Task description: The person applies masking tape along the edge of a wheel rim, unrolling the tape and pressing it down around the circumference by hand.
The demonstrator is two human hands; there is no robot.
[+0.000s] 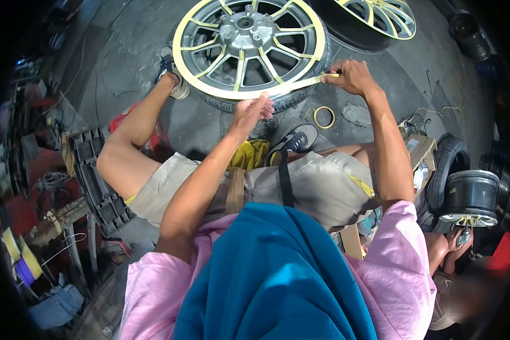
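A multi-spoke wheel rim (249, 35) lies face up on a tire (289, 103), with yellow masking tape along its outer lip and spokes. A loose strip of masking tape (314, 81) runs from the front lip out to the right. My right hand (352, 77) pinches the end of this strip, off the rim's right side. At the front lip, my left hand (251, 117) lays its thumb against the taped edge, its other fingers loosely extended below and gripping nothing.
A second taped rim (382, 16) lies at the back right. On the floor sit a yellow tape ring (324, 117) and, further right, a tire (447, 164). Another person's hand (459, 238) is near an upright wheel (471, 195). A black plastic crate (102, 181) stands at left.
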